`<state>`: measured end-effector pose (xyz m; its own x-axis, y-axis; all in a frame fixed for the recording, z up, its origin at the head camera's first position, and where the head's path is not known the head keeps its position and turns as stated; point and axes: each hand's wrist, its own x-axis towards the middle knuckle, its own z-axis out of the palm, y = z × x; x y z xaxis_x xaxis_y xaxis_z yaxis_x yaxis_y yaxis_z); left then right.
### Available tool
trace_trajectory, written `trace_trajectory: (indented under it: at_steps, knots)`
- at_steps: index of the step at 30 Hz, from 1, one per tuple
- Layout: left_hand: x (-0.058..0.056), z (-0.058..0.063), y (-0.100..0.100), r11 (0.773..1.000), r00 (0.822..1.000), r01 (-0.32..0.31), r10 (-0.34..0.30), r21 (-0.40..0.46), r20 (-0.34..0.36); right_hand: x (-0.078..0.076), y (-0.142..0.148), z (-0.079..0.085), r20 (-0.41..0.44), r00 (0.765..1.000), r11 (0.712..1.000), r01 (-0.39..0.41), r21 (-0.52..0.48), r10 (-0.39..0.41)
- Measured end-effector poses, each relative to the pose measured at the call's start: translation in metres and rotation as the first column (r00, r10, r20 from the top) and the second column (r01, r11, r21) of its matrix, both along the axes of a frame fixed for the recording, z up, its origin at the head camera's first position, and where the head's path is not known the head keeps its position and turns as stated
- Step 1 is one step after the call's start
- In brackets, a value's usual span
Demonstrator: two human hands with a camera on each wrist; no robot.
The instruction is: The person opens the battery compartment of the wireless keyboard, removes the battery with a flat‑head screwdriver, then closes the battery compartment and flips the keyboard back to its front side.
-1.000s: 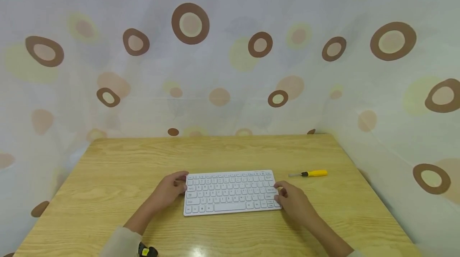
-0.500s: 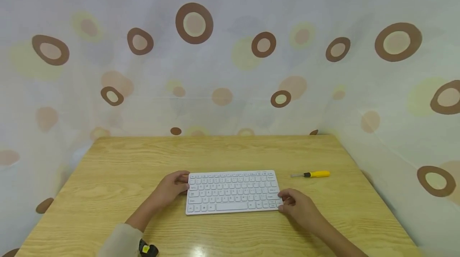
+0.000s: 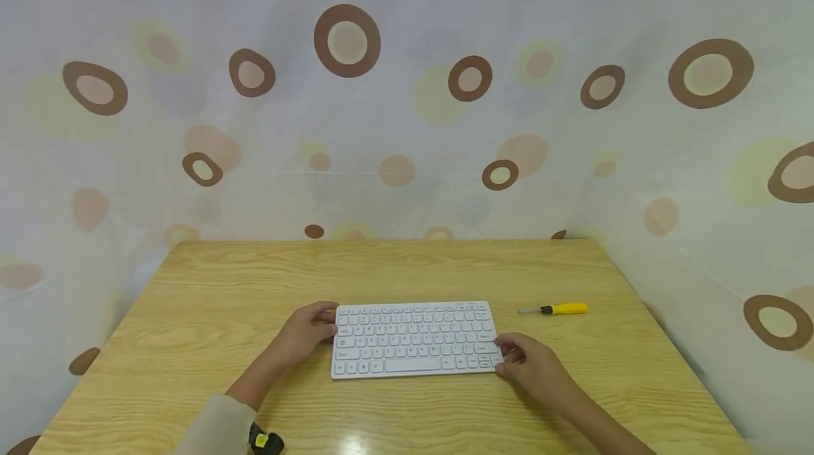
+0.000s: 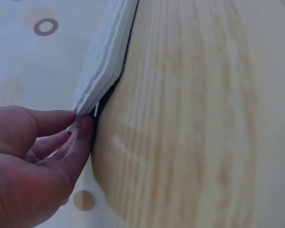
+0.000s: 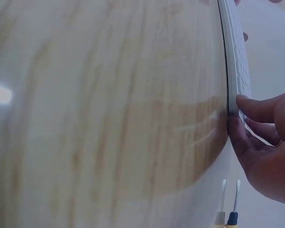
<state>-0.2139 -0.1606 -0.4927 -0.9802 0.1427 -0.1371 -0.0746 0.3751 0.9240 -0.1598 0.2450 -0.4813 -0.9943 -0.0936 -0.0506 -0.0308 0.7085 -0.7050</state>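
A white compact keyboard [image 3: 416, 340] lies at the middle of the wooden table, keys up. My left hand [image 3: 304, 335] grips its left edge; in the left wrist view the hand [image 4: 33, 161] has one digit on the top face and others beneath the raised edge. At the right edge, close to the near corner, my right hand [image 3: 534, 367] pinches the keyboard. In the right wrist view that hand [image 5: 270, 147] has one fingertip on the key side and another at the underside edge. To the right lies a screwdriver [image 3: 562, 309] with a yellow handle and black collar.
The wooden table [image 3: 407, 268] meets a patterned curtain [image 3: 407, 123] at the back and sides. A small black and yellow object [image 3: 266, 441] sits beside the left sleeve [image 3: 216, 427], partly cut off by the frame. The screwdriver's shaft [image 5: 237, 194] shows below the right hand.
My right hand has slid along the keyboard's right edge toward the near corner. The left hand keeps its place on the keyboard. The whole head view has shifted slightly.
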Motion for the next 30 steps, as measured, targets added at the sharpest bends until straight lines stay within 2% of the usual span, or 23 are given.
trace_trajectory:
  at_steps: [5, 10, 17, 22, 30]
  knots:
    - [0.000, -0.001, -0.002, 1.000, 1.000, -0.019, 0.019, -0.015, -0.011, -0.002, -0.001, -0.003, 0.006, 1.000, 1.000, -0.004, -0.011, 0.004]
    - [-0.001, 0.008, -0.006, 1.000, 0.999, -0.013, 0.013, -0.004, -0.030, -0.003, -0.004, -0.005, 0.011, 1.000, 1.000, 0.000, -0.019, 0.000]
    - [-0.006, 0.029, -0.007, 0.999, 1.000, -0.013, 0.014, 0.042, -0.024, -0.007, -0.010, -0.004, -0.017, 1.000, 1.000, -0.012, -0.001, 0.012]
    - [-0.010, 0.045, -0.010, 0.997, 0.999, 0.024, -0.021, 0.072, -0.044, -0.010, -0.014, -0.003, -0.007, 1.000, 1.000, -0.014, -0.013, 0.014]
    - [-0.012, 0.074, -0.015, 0.989, 0.996, 0.065, -0.056, 0.129, -0.077, -0.015, -0.021, -0.003, 0.004, 0.997, 0.996, -0.081, -0.043, 0.081]
